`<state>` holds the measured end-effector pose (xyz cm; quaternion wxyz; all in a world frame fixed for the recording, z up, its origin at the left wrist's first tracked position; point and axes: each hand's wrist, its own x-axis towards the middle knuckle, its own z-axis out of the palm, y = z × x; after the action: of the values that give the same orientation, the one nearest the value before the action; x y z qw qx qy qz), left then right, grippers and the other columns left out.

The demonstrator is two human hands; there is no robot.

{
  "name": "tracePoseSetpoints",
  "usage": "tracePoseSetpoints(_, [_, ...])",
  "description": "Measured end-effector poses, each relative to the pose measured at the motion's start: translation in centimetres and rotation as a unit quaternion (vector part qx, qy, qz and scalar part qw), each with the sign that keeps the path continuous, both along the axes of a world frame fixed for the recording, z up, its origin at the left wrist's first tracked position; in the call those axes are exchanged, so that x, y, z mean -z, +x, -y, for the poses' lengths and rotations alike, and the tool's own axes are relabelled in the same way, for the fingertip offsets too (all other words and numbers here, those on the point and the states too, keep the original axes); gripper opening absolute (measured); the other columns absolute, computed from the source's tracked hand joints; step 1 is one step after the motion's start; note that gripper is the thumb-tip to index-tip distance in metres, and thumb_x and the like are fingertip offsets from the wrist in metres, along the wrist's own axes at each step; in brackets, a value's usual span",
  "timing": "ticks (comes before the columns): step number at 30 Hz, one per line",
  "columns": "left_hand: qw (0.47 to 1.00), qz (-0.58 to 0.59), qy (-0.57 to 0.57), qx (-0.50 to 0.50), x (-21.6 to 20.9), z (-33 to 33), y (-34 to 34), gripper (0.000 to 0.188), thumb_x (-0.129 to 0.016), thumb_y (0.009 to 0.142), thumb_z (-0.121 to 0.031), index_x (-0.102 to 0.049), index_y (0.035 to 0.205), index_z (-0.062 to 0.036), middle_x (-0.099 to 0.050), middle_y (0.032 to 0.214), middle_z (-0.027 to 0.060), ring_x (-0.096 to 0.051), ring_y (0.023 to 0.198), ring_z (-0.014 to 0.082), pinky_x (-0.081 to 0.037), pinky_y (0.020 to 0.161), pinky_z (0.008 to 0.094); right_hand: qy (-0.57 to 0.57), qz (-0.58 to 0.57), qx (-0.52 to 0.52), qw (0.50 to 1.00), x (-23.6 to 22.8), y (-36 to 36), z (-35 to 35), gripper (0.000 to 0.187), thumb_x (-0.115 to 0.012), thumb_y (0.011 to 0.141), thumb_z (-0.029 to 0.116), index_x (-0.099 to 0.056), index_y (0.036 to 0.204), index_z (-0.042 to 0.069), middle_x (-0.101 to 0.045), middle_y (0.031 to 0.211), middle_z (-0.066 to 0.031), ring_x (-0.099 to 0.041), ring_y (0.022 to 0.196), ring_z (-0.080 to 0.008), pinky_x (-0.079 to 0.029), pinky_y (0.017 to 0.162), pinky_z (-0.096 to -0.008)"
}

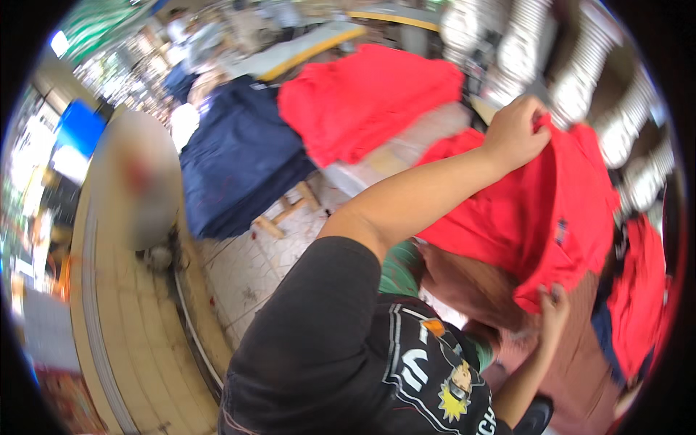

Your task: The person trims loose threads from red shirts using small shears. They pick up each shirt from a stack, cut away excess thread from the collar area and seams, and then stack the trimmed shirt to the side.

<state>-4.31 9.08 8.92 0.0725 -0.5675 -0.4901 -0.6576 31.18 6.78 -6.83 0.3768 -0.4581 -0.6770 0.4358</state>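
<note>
A red fabric garment (500, 217) is stretched between my two hands, with a small dark mark on its front. My left hand (518, 132) is closed on its upper edge, arm reaching across. Lower down, my right hand (554, 303) pinches the garment's near edge between fingers and thumb. The cloth hangs in folds over a brown cloth-like surface (587, 348). To the left of it lies a pile of red garments (370, 98), and beyond that a pile of navy garments (243, 156).
The navy pile rests on a wooden stool (286, 210) above a tiled floor (246, 268). More red and navy cloth (638, 290) hangs at the right. White ribbed columns (580, 65) stand at the back right. A grey table with a yellow edge (312, 47) stands farther back.
</note>
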Motion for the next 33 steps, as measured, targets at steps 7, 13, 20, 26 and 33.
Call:
tracePoseSetpoints(7, [0.992,0.065,-0.017,-0.111,-8.2,7.7,-9.0,0.04,-0.06,0.085,-0.035,-0.062,0.099,0.0025,-0.069,0.09,0.0187,-0.067,0.085,0.0319,-0.052,0.078,0.0401,0.022,-0.448,0.152,0.881,-13.0,1.0,-2.5,0.046,-0.059,0.091,0.03,-0.056,0.129,0.004,-0.053,0.133,-0.0149,-0.05,0.124,-0.024,-0.039,0.104,-0.0429])
tracePoseSetpoints(13, [0.892,0.211,-0.208,0.342,-10.0,11.6,-10.1,0.044,-0.054,0.096,-0.037,-0.06,0.116,0.0019,-0.065,0.109,0.008,-0.062,0.099,0.0172,-0.048,0.09,0.0309,0.269,-0.337,0.216,0.876,-16.0,5.1,0.1,0.052,-0.059,0.088,0.027,-0.051,0.133,0.001,-0.05,0.135,-0.0234,-0.05,0.124,-0.0328,-0.036,0.108,-0.0458])
tracePoseSetpoints(20, [0.862,0.268,-0.175,0.394,-10.1,1.5,-13.6,0.046,-0.055,0.095,-0.027,-0.043,0.134,-0.006,-0.05,0.133,0.0094,-0.047,0.123,0.0233,-0.035,0.105,0.0381,-0.026,-0.481,0.287,0.828,-16.7,7.0,-2.6,0.052,-0.055,0.094,0.036,-0.051,0.133,0.002,-0.059,0.121,-0.019,-0.059,0.105,-0.0232,-0.042,0.095,-0.0321])
tracePoseSetpoints(26, [0.871,0.141,-0.295,0.366,-4.3,3.9,-13.4,0.047,-0.056,0.096,-0.024,-0.047,0.136,-0.0026,-0.058,0.129,0.008,-0.057,0.116,0.0191,-0.043,0.099,0.0315,0.055,-0.055,-0.84,0.537,-19.8,-4.1,8.0,0.045,-0.052,0.097,0.031,-0.047,0.131,0.0,-0.057,0.106,-0.0122,-0.062,0.069,-0.0212,-0.05,0.054,-0.0287])
tracePoseSetpoints(33, [0.847,0.083,-0.396,0.344,-3.2,2.3,-10.9,0.046,-0.053,0.097,-0.031,-0.048,0.136,-0.006,-0.059,0.128,0.0058,-0.056,0.116,0.013,-0.041,0.097,0.0274,0.191,-0.104,-0.777,0.591,-24.0,0.7,13.8,0.024,-0.048,0.09,0.006,-0.059,0.111,0.001,-0.059,0.101,-0.0047,-0.059,0.068,-0.005,-0.044,0.051,-0.0194])
